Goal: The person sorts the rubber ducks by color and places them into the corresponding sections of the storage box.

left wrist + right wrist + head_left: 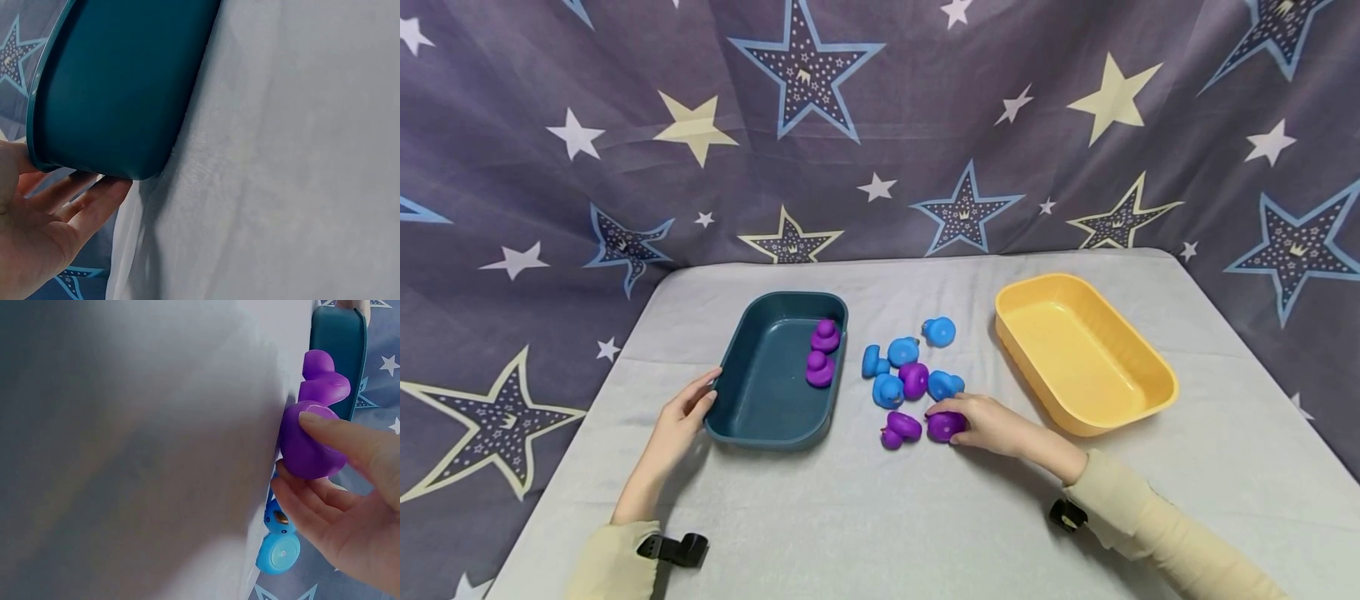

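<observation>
Pale cloth (865,521) — purple duck (943,427) in right hand (991,425).

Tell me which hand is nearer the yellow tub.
Right. The right hand grips a purple duck left of the yellow tub; the left hand is farther left, at the teal tub.

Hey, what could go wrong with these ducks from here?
The right hand, pinching a purple duck, might nudge the blue duck right beside its fingers. If the left hand, touching the teal tray, bumps it, the two purple ducks inside could slide.
</observation>
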Motion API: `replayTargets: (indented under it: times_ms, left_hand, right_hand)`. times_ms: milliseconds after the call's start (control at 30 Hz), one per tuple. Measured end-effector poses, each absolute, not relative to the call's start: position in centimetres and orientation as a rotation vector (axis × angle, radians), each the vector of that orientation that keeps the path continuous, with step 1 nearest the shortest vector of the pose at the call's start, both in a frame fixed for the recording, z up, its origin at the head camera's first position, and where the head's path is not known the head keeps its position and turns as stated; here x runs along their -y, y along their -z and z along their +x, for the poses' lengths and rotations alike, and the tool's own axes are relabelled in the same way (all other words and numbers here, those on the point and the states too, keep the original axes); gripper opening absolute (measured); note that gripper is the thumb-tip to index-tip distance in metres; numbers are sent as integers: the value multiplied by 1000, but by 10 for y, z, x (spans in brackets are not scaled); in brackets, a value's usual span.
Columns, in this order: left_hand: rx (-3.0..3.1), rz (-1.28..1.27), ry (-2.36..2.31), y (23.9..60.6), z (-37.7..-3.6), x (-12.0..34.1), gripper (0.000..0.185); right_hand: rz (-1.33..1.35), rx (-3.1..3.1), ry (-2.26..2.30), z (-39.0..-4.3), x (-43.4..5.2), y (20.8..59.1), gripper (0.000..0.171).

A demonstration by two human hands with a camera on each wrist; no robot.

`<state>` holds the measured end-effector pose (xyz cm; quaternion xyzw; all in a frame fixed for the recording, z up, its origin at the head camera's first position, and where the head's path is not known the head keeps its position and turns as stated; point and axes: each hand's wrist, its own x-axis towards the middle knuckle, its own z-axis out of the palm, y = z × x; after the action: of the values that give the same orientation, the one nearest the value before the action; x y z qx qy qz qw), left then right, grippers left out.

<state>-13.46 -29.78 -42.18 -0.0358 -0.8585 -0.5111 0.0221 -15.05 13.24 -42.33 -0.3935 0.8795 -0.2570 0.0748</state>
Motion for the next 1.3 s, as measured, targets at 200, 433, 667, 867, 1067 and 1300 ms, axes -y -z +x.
replayTargets:
  times_ms: [200,433,667,867,1067,1300]
  left_hand:
    - [2647,-128,1599,424,-136,298,44]
    - [2638,-129,1609,425,-136,297,44]
    - [2634,-129,1602,423,-135,296,43]
    - [2646,-125,1584,424,-135,297,44]
    - [2662,-89,1542,424,-135,297,43]
    - [2686,-106,1538,423,-134,298,45]
  right_hand:
    - [-1195,-2644,767,-152,-133,422,35]
    - [-1196,-2646,799,-152,-133,420,36]
    - [-1190,-2650,856,-154,-131,414,37]
    - [-1197,-2630,907,-157,-127,409,37]
    - [-1210,-2621,943,-159,-122,403,38]
    - [-1196,-2638,926,-162,-114,398,38]
